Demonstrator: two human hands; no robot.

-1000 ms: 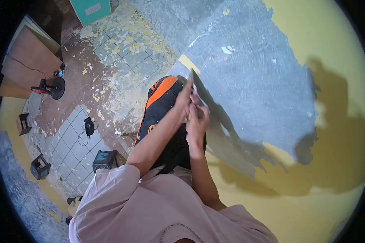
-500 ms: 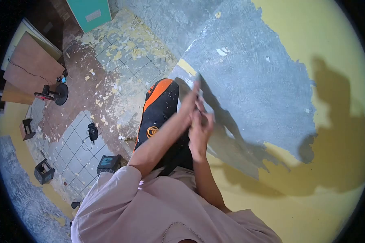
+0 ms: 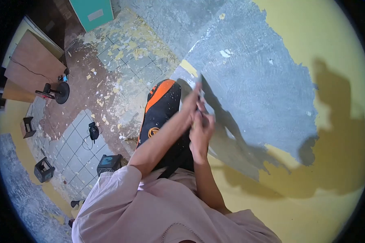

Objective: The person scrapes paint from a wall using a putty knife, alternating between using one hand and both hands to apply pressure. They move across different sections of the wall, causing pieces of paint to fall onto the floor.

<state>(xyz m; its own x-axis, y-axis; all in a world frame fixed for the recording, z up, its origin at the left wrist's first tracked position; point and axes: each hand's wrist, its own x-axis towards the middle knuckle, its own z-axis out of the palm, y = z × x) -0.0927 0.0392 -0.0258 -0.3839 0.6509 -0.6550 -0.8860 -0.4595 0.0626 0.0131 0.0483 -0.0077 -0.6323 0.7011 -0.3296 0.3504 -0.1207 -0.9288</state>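
Note:
Both hands are together, low against the wall (image 3: 255,85), where a wide patch of yellow paint is gone and grey shows. They grip a scraper (image 3: 200,79), whose thin greyish blade end pokes out past the fingers; its handle is mostly covered. My left hand (image 3: 192,106) reaches forward along the tool, fingers stretched toward the blade and slightly blurred. Closer to my body, my right hand (image 3: 202,126) is closed round the rear of it. Just beyond the blade end, a small strip of yellow paint (image 3: 189,67) remains on the wall near the floor line.
My black-and-orange trouser leg (image 3: 162,105) is beside the hands. Paint flakes (image 3: 129,52) litter the tiled floor. To the left stand a fan (image 3: 61,93), dark stools (image 3: 44,170) (image 3: 109,163), a black corded object (image 3: 93,132), and leaning boards (image 3: 34,58). A teal cabinet (image 3: 93,12) is at the back.
The view has shifted slightly, so the scene sits a little to the right. Both hands keep their grip on the scraper, in nearly the same place against the wall.

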